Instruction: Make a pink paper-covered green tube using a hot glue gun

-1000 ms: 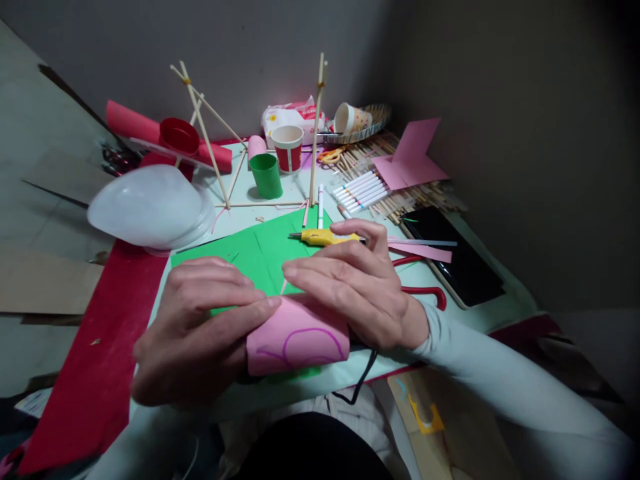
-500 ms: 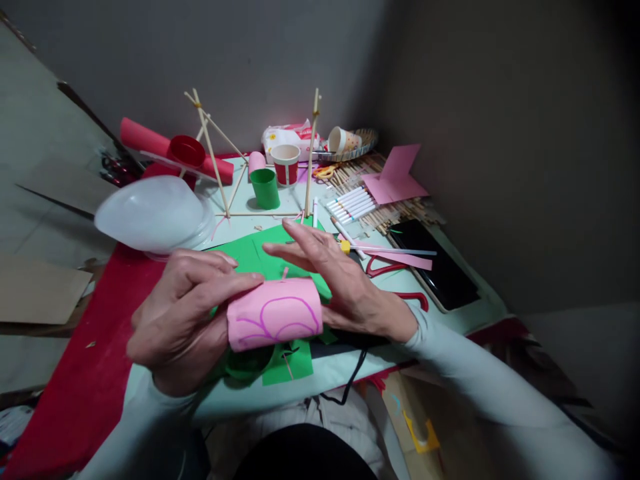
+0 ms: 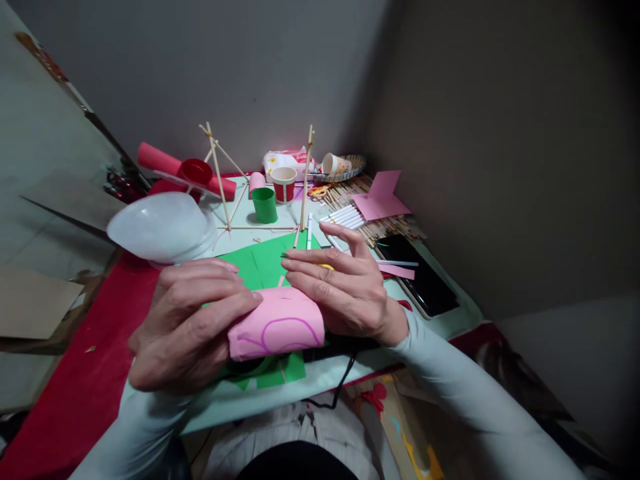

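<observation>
A pink paper tube with purple curved lines drawn on it lies crosswise before me. My left hand is closed around its left end, thumb and fingers bent over the top. Stretched out and slightly spread, the fingers of my right hand lie at the tube's upper right edge. A tiny strip of pink paper sticks up behind the tube. Under both hands is a green paper sheet, partly covered by them.
Farther back stand a stick frame, a green paper tube and a red-white cup. A translucent plastic bowl is at left. Markers, loose sticks, folded pink paper and a phone lie right.
My right hand has turned palm-down, and its fingers now lie along the top of the pink tube's right end. The tube has tipped slightly. The camera view has shifted a little.
</observation>
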The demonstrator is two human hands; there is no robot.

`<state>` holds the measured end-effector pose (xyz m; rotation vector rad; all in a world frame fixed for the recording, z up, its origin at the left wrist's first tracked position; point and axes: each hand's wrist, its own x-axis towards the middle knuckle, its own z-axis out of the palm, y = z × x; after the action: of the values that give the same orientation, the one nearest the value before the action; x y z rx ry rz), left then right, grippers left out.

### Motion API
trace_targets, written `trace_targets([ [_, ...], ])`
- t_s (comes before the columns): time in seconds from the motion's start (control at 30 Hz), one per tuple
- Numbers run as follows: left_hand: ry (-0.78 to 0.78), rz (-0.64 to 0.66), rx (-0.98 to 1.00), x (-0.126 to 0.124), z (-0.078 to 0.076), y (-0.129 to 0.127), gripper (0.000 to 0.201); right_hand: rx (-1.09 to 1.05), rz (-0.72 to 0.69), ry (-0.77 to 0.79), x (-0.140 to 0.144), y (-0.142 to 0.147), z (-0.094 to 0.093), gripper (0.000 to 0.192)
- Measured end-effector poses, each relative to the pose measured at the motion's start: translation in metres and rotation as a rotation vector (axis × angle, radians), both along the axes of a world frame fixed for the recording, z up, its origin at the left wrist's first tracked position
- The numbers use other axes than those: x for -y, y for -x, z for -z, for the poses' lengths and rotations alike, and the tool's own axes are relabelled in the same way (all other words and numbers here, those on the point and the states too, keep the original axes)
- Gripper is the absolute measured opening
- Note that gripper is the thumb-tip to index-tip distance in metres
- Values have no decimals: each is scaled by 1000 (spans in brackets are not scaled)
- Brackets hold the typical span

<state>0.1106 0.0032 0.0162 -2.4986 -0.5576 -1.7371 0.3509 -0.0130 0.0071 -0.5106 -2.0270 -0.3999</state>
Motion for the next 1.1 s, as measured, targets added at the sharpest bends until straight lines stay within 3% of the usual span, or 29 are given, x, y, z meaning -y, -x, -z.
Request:
trace_targets([
  [0.2, -27, 115, -87, -3, -6, 1, 51, 100, 28, 197, 5, 0, -13, 37],
  [0.3, -36, 165, -131, -3, -10, -2, 48, 75, -31, 112, 7, 4, -17, 27],
  [0.4, 76, 147, -84, -3, -13, -9, 41, 38, -40, 26, 6, 9, -16, 19],
  [0.53, 234, 139, 5, -5, -15, -20, 23, -29, -37, 61, -1, 11, -5, 20],
  [0.67, 377, 94, 65, -6, -20, -26, 25, -120, -98, 248, -5, 9, 1, 27],
  [0.8, 577, 19, 47, -11, -29, -26, 18, -23, -159, 656, -7, -4, -5, 61],
  [0.87, 612, -13, 6, -17, -34, -23, 13, 68, -190, 794, -8, -16, -8, 68],
  [0.93, 604, -67, -76, -22, -39, -18, 10, 99, -174, 868, -8, -28, -10, 63],
  [1.1, 529, -163, -273, -23, -59, 1, 12, -112, -193, 911, 3, -33, -20, 58],
])
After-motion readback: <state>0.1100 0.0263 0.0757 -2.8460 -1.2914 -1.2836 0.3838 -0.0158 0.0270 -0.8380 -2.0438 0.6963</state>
